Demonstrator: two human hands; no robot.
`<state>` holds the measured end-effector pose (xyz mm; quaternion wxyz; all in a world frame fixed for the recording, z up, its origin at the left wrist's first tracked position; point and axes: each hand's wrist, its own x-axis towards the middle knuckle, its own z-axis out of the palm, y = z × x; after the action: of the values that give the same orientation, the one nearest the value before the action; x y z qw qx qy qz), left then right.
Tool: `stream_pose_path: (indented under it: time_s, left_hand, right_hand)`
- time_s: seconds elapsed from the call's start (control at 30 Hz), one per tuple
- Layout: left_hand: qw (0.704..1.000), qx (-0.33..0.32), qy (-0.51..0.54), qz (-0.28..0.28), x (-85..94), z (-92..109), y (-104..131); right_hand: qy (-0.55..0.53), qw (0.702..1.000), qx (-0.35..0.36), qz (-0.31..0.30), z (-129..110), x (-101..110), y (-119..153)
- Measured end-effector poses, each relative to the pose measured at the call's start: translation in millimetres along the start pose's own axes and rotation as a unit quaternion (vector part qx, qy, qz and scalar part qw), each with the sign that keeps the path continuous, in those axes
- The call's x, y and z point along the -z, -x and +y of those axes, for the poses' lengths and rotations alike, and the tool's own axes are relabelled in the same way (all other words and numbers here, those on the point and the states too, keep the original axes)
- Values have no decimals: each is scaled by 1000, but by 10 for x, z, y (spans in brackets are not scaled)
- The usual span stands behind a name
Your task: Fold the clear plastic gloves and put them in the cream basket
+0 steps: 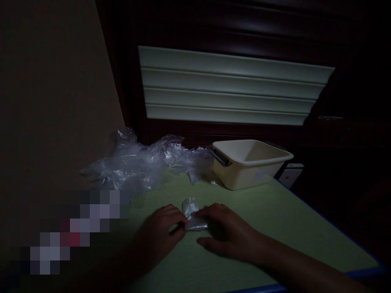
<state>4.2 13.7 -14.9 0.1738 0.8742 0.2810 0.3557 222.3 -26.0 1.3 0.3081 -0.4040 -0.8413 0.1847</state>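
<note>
A small clear plastic bag (pixel 192 215) lies on the green tabletop between my hands. My left hand (pixel 165 228) has its fingertips at the bag's left edge, thumb and fingers pinched on it. At the bag's right side is my right hand (pixel 227 232), its index finger resting on the plastic and its thumb held apart, lower down on the table side. What the bag contains, if anything, is too dark to make out.
Crumpled clear plastic bags (pixel 131 162) are heaped at the back left along the wall. A cream tub (pixel 250 175) with dark handles stands at the back right of the table (pixel 293 228). Beyond it is a pale device (pixel 290 176). A blurred patch covers the lower left.
</note>
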Motion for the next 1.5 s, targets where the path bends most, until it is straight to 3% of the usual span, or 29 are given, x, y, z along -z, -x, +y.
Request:
stream_pose_path:
  time_s: [0.13,0.3,0.5,0.8,1.27,1.4,1.5]
  left_hand:
    - [1000,-1,19,-3,8,37,-1]
    - [997,13,64,-32,7,58,-6]
    - [992,115,53,-26,23,56,-5]
    - [972,209,89,-54,39,119,-40]
    - [973,218,58,-40,17,120,-42]
    - [975,210,69,-10,-21,99,-11]
    - [982,186,26,20,-64,69,19]
  right_hand:
    - [18,1000,-25,-2,-19,-4,-30]
    - [-37,999,-38,8,-30,-8,-42]
    - [-98,988,-118,14,-12,-25,-57]
    - [-175,973,-149,13,26,-71,-78]
    - [-227,960,-163,-21,30,-66,-101]
    - [-230,962,-147,-5,23,-69,-83]
    - [-152,982,-108,35,14,-61,-55]
